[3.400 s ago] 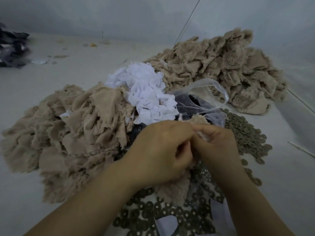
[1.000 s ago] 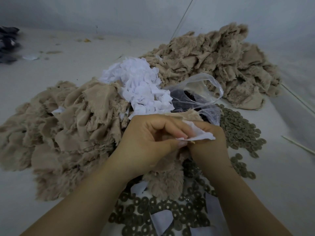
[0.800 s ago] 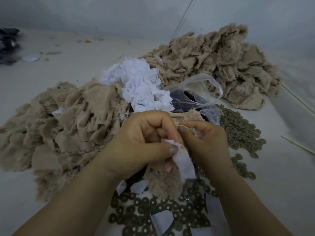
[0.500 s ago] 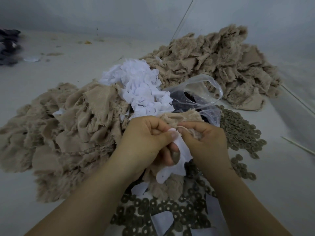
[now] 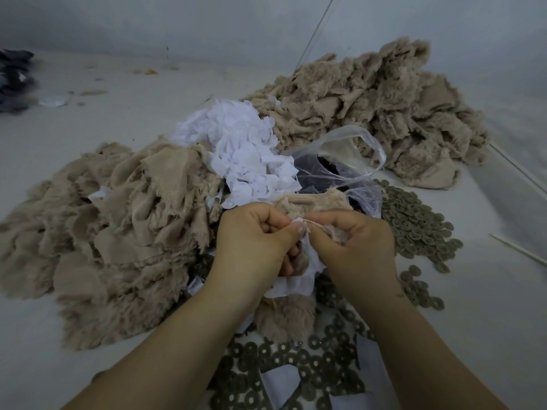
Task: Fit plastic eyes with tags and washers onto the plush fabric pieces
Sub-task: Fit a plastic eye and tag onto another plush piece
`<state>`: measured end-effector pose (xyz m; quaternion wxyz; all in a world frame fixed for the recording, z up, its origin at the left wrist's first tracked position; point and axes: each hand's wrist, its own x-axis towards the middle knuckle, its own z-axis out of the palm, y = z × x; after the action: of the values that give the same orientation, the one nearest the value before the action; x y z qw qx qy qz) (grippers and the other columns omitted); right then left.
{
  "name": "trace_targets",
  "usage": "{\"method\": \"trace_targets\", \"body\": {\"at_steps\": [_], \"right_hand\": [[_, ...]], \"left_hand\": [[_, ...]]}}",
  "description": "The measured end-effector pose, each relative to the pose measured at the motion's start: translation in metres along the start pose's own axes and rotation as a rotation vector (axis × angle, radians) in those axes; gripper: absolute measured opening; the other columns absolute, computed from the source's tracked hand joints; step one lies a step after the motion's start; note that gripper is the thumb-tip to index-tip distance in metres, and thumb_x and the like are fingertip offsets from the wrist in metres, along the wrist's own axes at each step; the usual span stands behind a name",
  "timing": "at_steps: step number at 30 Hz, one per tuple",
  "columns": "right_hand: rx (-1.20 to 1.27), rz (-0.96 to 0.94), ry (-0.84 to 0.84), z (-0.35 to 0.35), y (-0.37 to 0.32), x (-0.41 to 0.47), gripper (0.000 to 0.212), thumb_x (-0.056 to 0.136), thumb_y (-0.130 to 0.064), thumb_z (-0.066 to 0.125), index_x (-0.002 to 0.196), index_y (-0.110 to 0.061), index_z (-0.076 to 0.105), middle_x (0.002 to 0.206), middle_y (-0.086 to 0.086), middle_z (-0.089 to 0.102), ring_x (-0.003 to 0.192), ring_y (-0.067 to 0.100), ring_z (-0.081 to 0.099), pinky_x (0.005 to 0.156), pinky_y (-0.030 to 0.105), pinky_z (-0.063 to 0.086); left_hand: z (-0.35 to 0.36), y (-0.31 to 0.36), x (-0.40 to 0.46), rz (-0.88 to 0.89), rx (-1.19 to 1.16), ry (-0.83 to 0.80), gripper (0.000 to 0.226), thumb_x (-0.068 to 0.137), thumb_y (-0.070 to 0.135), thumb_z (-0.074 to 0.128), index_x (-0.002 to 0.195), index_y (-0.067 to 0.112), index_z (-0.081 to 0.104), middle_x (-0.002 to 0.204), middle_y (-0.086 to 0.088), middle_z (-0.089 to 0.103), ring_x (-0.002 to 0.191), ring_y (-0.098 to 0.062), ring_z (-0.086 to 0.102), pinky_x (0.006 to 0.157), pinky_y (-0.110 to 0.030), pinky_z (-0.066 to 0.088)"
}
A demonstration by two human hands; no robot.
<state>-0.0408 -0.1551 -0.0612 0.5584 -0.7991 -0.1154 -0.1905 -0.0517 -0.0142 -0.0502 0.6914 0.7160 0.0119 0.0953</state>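
Fingers of left hand [image 5: 254, 241] and right hand [image 5: 355, 247] pinched a white tag [image 5: 299, 279] against a plush piece [image 5: 287, 318]. Pale surface [image 5: 97, 137] carried beige piles, washers [image 5: 420, 226] toward right edge; grey wall [image 5: 148, 22] behind.

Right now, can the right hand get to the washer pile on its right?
Probably not yet: the right hand is pinching the plush piece and white tag with the left hand. Once it lets go, the washer pile lies unobstructed beside it.
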Motion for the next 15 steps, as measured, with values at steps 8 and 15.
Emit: {"method": "trace_targets", "body": {"at_steps": [8, 15], "right_hand": [[0.247, 0.036, -0.076, -0.001, -0.011, -0.003, 0.008, 0.079, -0.03, 0.08, 0.083, -0.024, 0.077, 0.076, -0.006, 0.077, 0.07, 0.012, 0.072, 0.06, 0.021, 0.056], [0.379, 0.092, -0.115, 0.0, -0.009, -0.002, 0.01, 0.084, -0.008, 0.073, 0.082, -0.015, 0.079, 0.08, -0.004, 0.078, 0.076, 0.01, 0.074, 0.066, 0.016, 0.056]], "left_hand": [[-0.003, 0.006, 0.0, -0.07, -0.069, -0.004, 0.023, 0.083, 0.009, 0.076, 0.064, 0.005, 0.065, 0.048, -0.013, 0.06, 0.033, -0.018, 0.048, 0.037, -0.025, 0.045], [-0.01, 0.004, 0.006, -0.259, -0.243, -0.067, 0.022, 0.075, 0.01, 0.078, 0.058, 0.01, 0.064, 0.048, -0.009, 0.052, 0.032, -0.016, 0.038, 0.039, -0.024, 0.04]]}}
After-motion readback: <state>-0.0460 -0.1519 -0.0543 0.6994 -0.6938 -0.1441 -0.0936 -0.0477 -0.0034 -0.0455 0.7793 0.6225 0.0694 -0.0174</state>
